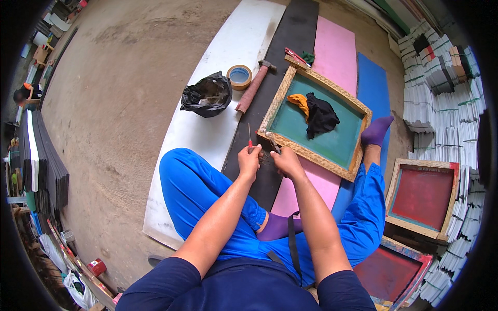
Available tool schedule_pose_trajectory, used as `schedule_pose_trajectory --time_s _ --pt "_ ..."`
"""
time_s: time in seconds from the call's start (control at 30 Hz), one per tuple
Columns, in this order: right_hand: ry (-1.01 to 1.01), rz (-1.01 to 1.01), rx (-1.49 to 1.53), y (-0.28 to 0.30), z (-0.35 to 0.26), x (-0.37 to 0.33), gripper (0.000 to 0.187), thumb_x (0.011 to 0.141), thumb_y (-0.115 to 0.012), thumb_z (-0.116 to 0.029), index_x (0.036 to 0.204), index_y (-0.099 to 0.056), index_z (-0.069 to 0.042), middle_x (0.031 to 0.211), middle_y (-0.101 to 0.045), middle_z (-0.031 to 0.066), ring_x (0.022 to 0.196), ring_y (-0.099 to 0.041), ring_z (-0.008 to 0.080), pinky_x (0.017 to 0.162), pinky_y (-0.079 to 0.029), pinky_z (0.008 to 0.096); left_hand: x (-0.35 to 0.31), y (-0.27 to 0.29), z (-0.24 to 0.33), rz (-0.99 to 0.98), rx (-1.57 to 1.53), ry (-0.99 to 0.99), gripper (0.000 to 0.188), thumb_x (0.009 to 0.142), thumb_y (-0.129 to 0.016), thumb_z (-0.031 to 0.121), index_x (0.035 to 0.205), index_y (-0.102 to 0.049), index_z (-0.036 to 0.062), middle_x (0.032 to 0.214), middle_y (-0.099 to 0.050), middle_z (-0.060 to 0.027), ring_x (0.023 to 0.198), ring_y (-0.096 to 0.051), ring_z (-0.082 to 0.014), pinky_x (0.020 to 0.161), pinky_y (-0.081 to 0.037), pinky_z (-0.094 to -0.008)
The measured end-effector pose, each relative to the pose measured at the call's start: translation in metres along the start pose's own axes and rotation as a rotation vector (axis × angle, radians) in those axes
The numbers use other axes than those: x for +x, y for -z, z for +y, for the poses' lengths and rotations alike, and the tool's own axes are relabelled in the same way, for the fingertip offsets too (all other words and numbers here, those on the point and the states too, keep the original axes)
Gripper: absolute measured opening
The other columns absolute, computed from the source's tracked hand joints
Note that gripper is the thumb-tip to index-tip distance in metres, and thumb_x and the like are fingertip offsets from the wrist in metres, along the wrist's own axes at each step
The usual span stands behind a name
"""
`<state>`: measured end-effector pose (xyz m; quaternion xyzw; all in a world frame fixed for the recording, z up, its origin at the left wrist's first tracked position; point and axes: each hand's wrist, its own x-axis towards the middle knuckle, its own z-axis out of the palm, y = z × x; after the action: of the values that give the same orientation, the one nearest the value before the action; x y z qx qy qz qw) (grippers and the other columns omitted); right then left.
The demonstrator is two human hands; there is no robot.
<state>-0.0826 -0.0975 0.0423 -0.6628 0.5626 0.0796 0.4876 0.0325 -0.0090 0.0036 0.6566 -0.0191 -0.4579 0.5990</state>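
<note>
My left hand (249, 161) is closed around the red handle of a screwdriver (249, 137), its thin shaft pointing away from me. Close beside it, my right hand (287, 163) grips a dark tool that looks like pliers (274, 144), mostly covered by the fingers. The tool's tip is by the near left corner of a wooden screen-printing frame (316, 156) with green mesh. On the mesh lie a black cloth (321, 116) and an orange cloth (299, 101). A hammer (253, 89) with a wrapped handle lies beyond my left hand.
A tape roll (239, 76) and a black plastic bag (207, 95) rest on the white sheet (181, 150). Red-handled tool (294, 54) at the frame's far corner. Two red-mesh frames (423, 194) stand right, near stacked white sheets (441, 135). A person (26, 93) is far left.
</note>
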Motion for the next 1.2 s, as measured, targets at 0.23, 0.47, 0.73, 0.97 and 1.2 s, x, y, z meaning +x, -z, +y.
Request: schedule_pose_trajectory --time_s 0.23,0.47,0.73,0.97,1.2 --pt "0.114 0.335 -0.265 -0.034 0.007 -0.005 0.034 0.095 -0.056 -0.031 0.095 -0.061 0.003 0.086 -0.068 0.0291 0.086 -0.067 0.0463 0.078 -0.053 0.0543 0.000 0.000 -0.001 0.005 0.020 0.022 0.020 0.091 -0.069 0.022 0.089 -0.064 0.0030 0.069 -0.062 -0.0034 0.040 -0.044 -0.0080 0.036 -0.033 -0.0250" --pt "0.088 0.373 -0.309 -0.033 0.001 -0.013 0.034 0.095 -0.056 -0.031 0.097 -0.062 0.002 0.085 -0.068 0.0279 0.084 -0.068 0.0453 0.076 -0.053 0.0541 -0.001 0.003 0.001 0.001 0.029 0.024 0.020 0.090 -0.070 0.022 0.086 -0.064 0.0028 0.066 -0.061 -0.0026 0.040 -0.045 -0.0078 0.036 -0.033 -0.0248" --pt "0.097 0.133 -0.565 0.014 -0.037 -0.019 0.034 0.094 -0.059 -0.032 0.101 -0.072 -0.001 0.098 -0.071 0.0234 0.096 -0.068 0.0398 0.083 -0.054 0.0481 -0.002 0.000 0.000 -0.016 0.027 0.011 0.021 0.090 -0.070 0.023 0.086 -0.064 0.0035 0.066 -0.061 -0.0021 0.039 -0.044 -0.0079 0.036 -0.033 -0.0251" --pt "0.082 0.233 -0.414 -0.008 -0.007 -0.007 0.037 0.093 -0.058 -0.032 0.097 -0.068 0.003 0.093 -0.069 0.0281 0.092 -0.067 0.0433 0.083 -0.053 0.0524 -0.003 -0.001 0.002 -0.014 0.004 0.033 0.021 0.091 -0.070 0.023 0.086 -0.064 0.0039 0.066 -0.061 -0.0024 0.039 -0.044 -0.0078 0.036 -0.033 -0.0252" --pt "0.098 0.372 -0.337 -0.034 0.011 -0.015 0.033 0.092 -0.059 -0.031 0.094 -0.064 0.002 0.086 -0.068 0.0285 0.085 -0.067 0.0469 0.079 -0.053 0.0542 -0.008 0.007 -0.004 -0.006 0.013 0.059 0.023 0.090 -0.070 0.024 0.090 -0.065 0.0018 0.068 -0.062 -0.0037 0.040 -0.044 -0.0077 0.036 -0.034 -0.0245"
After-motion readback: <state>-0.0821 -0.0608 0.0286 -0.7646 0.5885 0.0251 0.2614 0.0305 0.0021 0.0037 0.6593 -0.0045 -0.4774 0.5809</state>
